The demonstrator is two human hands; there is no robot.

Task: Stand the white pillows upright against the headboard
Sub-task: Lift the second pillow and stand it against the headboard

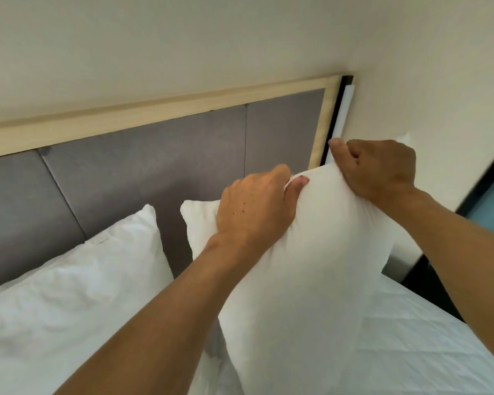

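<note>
- Pillow [303, 266], 5 o'clock: white cloth, matt, smooth.
- Second pillow [77, 295], 8 o'clock: white cloth, matt, creased.
- Headboard [154, 166]: grey woven fabric panels, matt; pale wood frame.
- Mattress cover [411, 337]: white quilted cloth.
- Wall [211, 38]: matt paint.

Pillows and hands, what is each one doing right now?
Held pillow: upright, gripped at its top edge.
Left pillow: leaning against the headboard, untouched.
Left hand: pinching the held pillow's top.
Right hand: pinching the same top edge.
</note>
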